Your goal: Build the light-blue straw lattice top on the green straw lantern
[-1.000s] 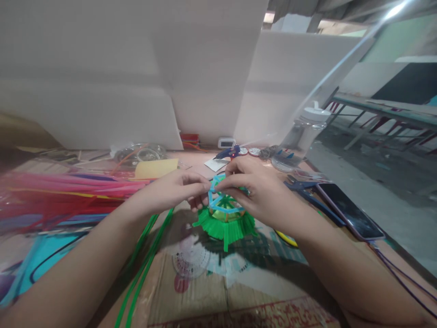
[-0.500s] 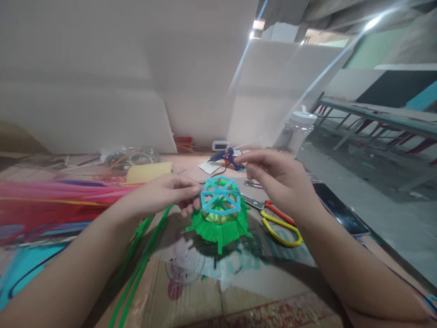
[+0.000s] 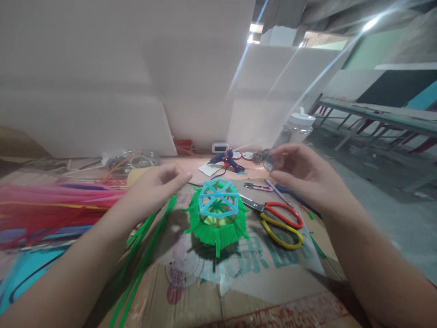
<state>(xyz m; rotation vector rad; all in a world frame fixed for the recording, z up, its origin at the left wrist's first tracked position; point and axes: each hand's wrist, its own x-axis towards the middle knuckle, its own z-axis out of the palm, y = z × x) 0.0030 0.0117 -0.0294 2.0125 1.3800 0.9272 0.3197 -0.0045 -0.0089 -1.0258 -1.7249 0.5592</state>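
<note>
A green fringed piece point(image 3: 218, 234) stands on the cardboard, topped by a light blue wheel-like frame point(image 3: 218, 195) with spokes. My left hand point(image 3: 164, 182) hovers just left of it, thumb and fingers together, not touching it; what they hold, if anything, is too small to tell. My right hand point(image 3: 297, 171) is raised to the right, above the scissors, its fingers curved and apart with nothing visible between them. Red and yellow handled scissors point(image 3: 282, 225) lie right of the green piece, blades toward it.
A blue glue gun point(image 3: 227, 159) and a small white device point(image 3: 220, 147) are behind. Pink snips point(image 3: 258, 187) lie near the scissors. Pink and red strips point(image 3: 68, 200) spread at the left, green stems point(image 3: 145, 269) nearer. A clear bottle point(image 3: 300, 127) stands at the back right.
My left hand has let go of the blue frame and drawn back left. My right hand has moved right, uncovering more of the scissors and the snips.
</note>
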